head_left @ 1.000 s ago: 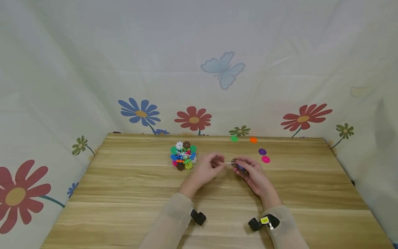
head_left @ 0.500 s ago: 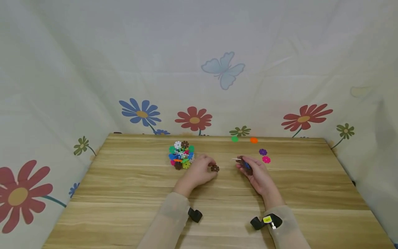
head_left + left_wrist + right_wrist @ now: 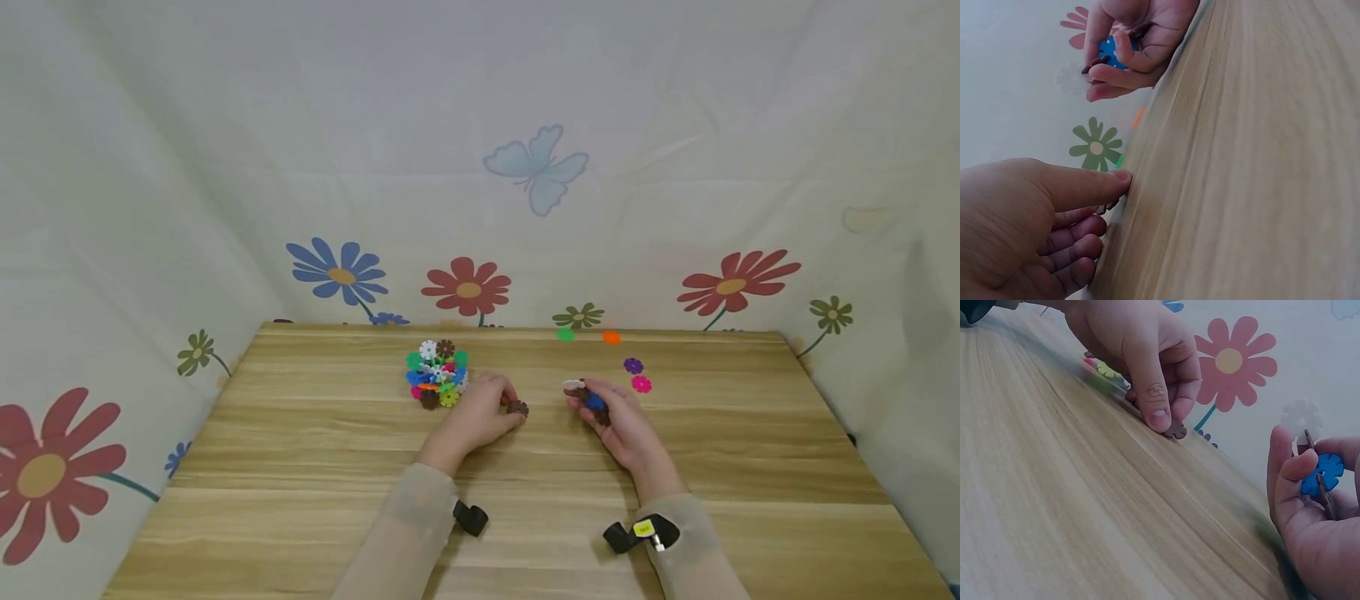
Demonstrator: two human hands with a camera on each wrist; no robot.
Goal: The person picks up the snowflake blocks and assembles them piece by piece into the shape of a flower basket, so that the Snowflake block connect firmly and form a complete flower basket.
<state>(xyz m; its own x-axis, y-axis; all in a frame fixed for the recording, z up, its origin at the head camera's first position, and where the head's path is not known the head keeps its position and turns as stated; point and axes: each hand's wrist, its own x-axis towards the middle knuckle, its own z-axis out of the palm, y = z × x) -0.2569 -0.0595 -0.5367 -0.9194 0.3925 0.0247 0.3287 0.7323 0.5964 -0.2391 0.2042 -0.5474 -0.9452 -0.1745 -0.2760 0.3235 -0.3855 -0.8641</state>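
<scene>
My left hand (image 3: 474, 423) is low over the table and pinches a brown flower-shaped disc (image 3: 1177, 431) between thumb and fingers, at the tabletop. To its right, my right hand (image 3: 621, 421) holds a small joined piece of snowflake discs. That piece has a blue disc (image 3: 1329, 470) in the middle, brown discs (image 3: 1326, 501) slotted into it, and a white disc (image 3: 1302, 417) at its far end. The right fingers hide part of it. Beyond the left hand stands a multicoloured ball of joined discs (image 3: 437, 375).
Loose discs lie on the wooden table (image 3: 337, 517): green (image 3: 566, 335) and orange (image 3: 612, 337) near the back edge, purple (image 3: 633, 366) and pink (image 3: 641, 384) right of the right hand. A flower-printed curtain (image 3: 637, 183) hangs behind.
My left hand has drawn away from the white disc, moved left and down, and now pinches a brown disc. The right hand has tilted its piece, so the white disc shows more of its face.
</scene>
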